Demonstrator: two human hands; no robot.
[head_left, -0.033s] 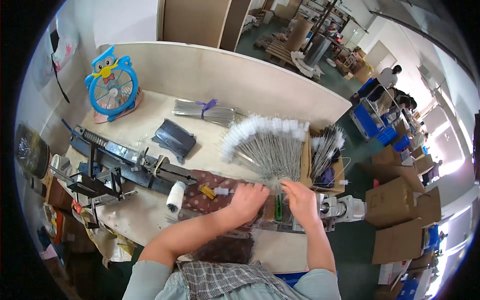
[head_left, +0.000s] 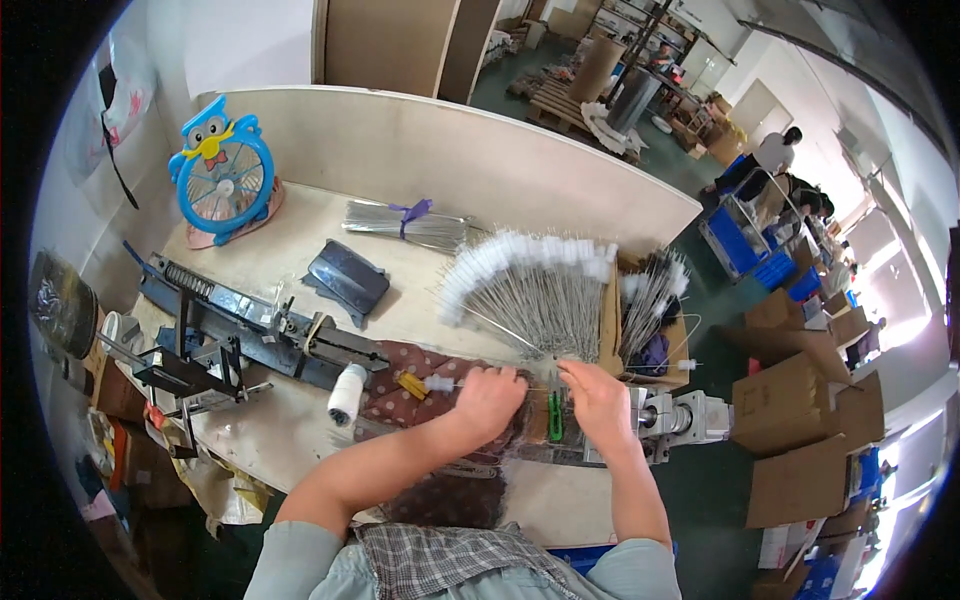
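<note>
A thin wire-handled brush with a white bristle head (head_left: 439, 384) lies across the bench's front, its head pointing left. My left hand (head_left: 488, 402) is closed round its wire, just right of the bristles. To the right, my right hand (head_left: 598, 398) is closed, with thumb and fingers pinched at the wire's other end; the fingertips partly hide what they grip. Between my hands lies a green-handled tool (head_left: 555, 415) on the work surface. Beyond them, many similar white-tipped wire brushes (head_left: 540, 295) are fanned out in a pile. A yellow piece (head_left: 412, 385) sits beside the bristle head.
At right stands a metal machine (head_left: 690, 417); a cardboard box (head_left: 655, 372) holding more brushes is behind it. A clamp fixture (head_left: 290, 340), white thread spool (head_left: 347, 393), dark pouch (head_left: 347, 280), tied wire bundle (head_left: 405, 222) and blue fan (head_left: 226, 180) occupy the left and back.
My left hand and the brush have shifted very slightly left. My right hand has hardly moved, its fingers still pinched.
</note>
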